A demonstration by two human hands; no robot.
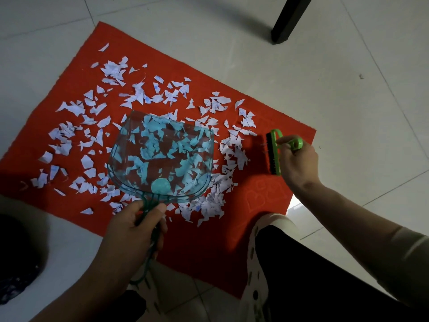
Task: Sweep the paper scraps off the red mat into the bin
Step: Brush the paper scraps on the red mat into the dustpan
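A red mat (pixel 267 201) lies on the tiled floor, strewn with many white paper scraps (pixel 111 73). My left hand (pixel 132 231) grips the handle of a see-through teal dustpan (pixel 162 156), which hovers or rests over the mat's middle with scraps showing through it. My right hand (pixel 297 161) grips a green hand brush (pixel 275 154), its dark bristles facing left on the mat's right side, just right of a heap of scraps (pixel 234 152). A dark bin (pixel 16 259) shows at the lower left edge.
A black furniture leg (pixel 290 19) stands on the pale tiles (pixel 359 77) beyond the mat's far right corner. My dark trouser leg (pixel 301 275) and a pale perforated slipper (pixel 253 263) sit at the mat's near right corner.
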